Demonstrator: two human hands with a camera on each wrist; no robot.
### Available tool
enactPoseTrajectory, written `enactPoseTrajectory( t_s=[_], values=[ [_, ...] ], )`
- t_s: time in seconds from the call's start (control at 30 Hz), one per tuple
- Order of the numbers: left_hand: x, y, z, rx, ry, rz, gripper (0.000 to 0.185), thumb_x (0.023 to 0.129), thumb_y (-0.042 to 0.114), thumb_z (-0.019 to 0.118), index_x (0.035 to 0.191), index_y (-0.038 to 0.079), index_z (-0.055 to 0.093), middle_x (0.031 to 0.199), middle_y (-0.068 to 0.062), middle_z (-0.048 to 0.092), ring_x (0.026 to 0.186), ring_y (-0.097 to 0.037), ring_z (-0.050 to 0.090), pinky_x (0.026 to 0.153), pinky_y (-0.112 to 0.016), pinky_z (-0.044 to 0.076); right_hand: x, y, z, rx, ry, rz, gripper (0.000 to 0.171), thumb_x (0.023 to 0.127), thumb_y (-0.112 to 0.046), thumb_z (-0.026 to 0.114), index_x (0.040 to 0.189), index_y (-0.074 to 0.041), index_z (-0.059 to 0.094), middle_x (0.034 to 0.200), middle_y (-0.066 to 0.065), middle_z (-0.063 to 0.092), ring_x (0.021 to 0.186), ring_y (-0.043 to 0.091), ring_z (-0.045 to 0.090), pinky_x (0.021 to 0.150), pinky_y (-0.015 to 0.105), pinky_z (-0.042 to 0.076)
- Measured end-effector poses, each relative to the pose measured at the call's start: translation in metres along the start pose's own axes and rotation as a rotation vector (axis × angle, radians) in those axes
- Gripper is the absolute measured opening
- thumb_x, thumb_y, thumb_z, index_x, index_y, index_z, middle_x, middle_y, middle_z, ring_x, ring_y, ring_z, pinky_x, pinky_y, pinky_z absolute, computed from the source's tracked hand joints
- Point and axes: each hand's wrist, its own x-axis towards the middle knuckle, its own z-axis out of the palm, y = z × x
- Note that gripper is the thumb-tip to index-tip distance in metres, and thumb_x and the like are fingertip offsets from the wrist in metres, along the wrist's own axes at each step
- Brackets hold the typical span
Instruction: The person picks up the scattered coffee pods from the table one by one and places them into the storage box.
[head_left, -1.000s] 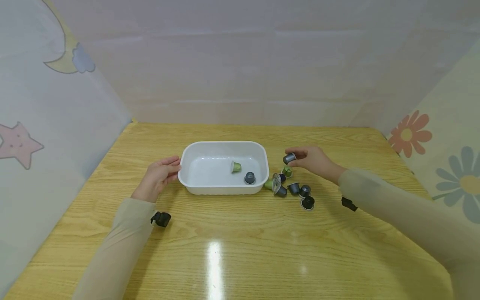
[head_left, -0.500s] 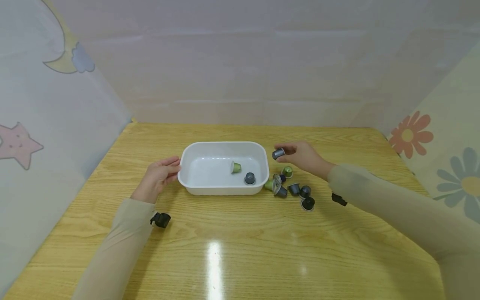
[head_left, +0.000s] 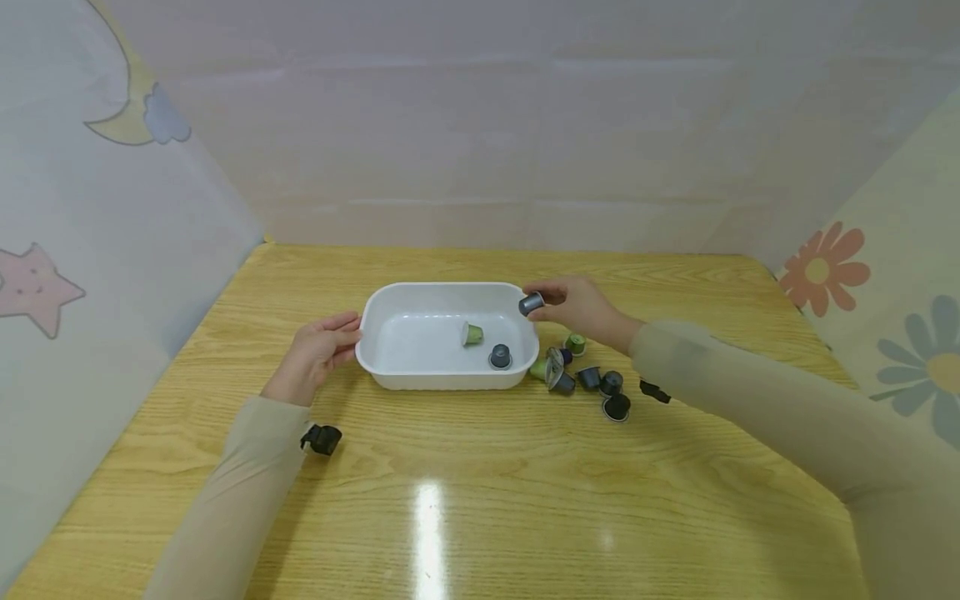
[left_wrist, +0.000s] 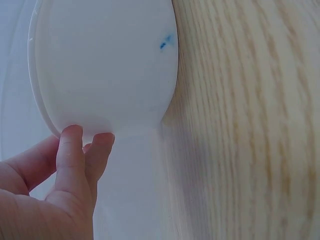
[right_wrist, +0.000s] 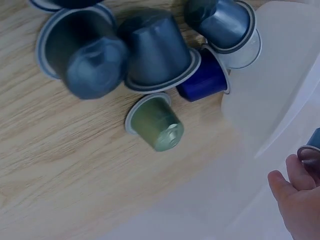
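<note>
Capsule (head_left: 531,303), dark grey, pinched in the thumb and fingers of the right hand (head_left: 581,310), up at the far right corner of the white tray (head_left: 412,382). Left hand (head_left: 311,354) with fingers nearly straight, tips touching the tray's left end. Inside, towards the tray's right edge, a green capsule (head_left: 472,335) on its side; closer to the near right corner, a grey capsule (head_left: 500,357), lid down. On the worktop (head_left: 337,533), just beyond the tray's right edge, loose capsules (head_left: 588,377), the black capsule (head_left: 617,406) nearest the worktop's near edge.
</note>
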Motion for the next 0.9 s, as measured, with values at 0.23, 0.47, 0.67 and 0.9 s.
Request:
enactPoseTrajectory(
  t_s=[0.23,0.47,0.67,0.9],
  values=[
    [-0.002,0.000,0.001,-0.001,-0.002,0.001,0.057,0.096,-0.005,0.056,0.149,0.001,0.036,0.086,0.010,0.068,0.073,-0.003,0.067,0.061,-0.015,0.054,0.003,-0.011,0.012,0.031,-0.010,-0.022,0.049,0.089,-0.004,0.071,0.134,0.003,0.055,0.135,0.020,0.055,0.123,0.031,0.054,0.099,0.038,0.048],
    [-0.002,0.000,0.002,-0.025,-0.005,0.011,0.057,0.096,-0.006,0.055,0.149,0.000,0.035,0.083,0.011,0.067,0.071,-0.003,0.067,0.061,-0.015,0.054,0.011,-0.015,0.025,0.069,-0.017,-0.020,0.050,0.088,-0.002,0.072,0.134,0.004,0.055,0.136,0.019,0.054,0.124,0.030,0.053,0.098,0.036,0.048],
    [-0.004,0.000,0.000,-0.007,-0.020,0.014,0.056,0.097,-0.003,0.054,0.149,0.001,0.034,0.088,0.010,0.066,0.074,-0.002,0.065,0.061,-0.014,0.053,0.015,-0.019,0.035,0.091,-0.037,-0.054,0.049,0.088,-0.002,0.072,0.133,0.005,0.055,0.134,0.020,0.055,0.122,0.030,0.054,0.098,0.035,0.048],
    [-0.004,0.000,0.000,-0.001,-0.023,0.018,0.056,0.097,-0.003,0.055,0.149,0.000,0.035,0.087,0.010,0.067,0.074,-0.002,0.065,0.062,-0.014,0.053,0.017,-0.023,0.044,0.094,-0.050,-0.066,0.049,0.088,-0.001,0.071,0.134,0.005,0.055,0.130,0.019,0.058,0.119,0.028,0.057,0.097,0.034,0.049]
  ],
)
